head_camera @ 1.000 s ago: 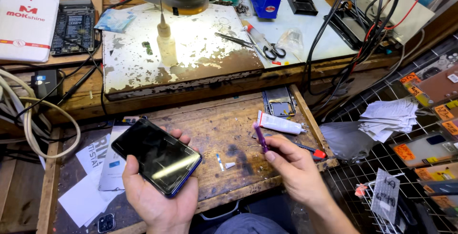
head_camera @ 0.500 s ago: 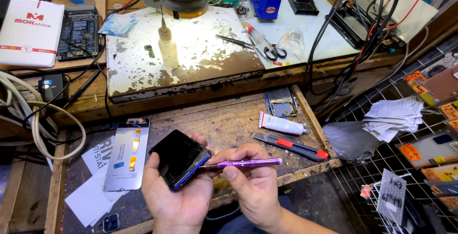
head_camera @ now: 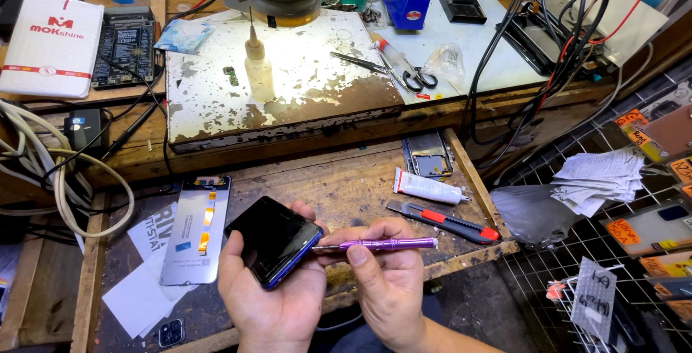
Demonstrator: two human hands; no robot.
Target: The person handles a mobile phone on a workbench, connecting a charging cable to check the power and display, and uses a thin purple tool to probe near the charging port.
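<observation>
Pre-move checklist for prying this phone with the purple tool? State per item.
1. Phone held: left hand cups it from below, screen up. Ok.
2. Purple tool in right hand: pinched between thumb and fingers, lying level. Ok.
3. Tip at the phone's right edge: it meets the edge; whether it sits in the seam, cannot tell.
4. Left thumb and fingers away from the tip: they wrap the phone's edges close by. Cannot tell.
5. Utility knife and white tube lie apart from both hands. Ok.

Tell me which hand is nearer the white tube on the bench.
Right. The right hand sits just below the white tube, holding a purple tool; the left hand cradles the phone farther left.
</observation>
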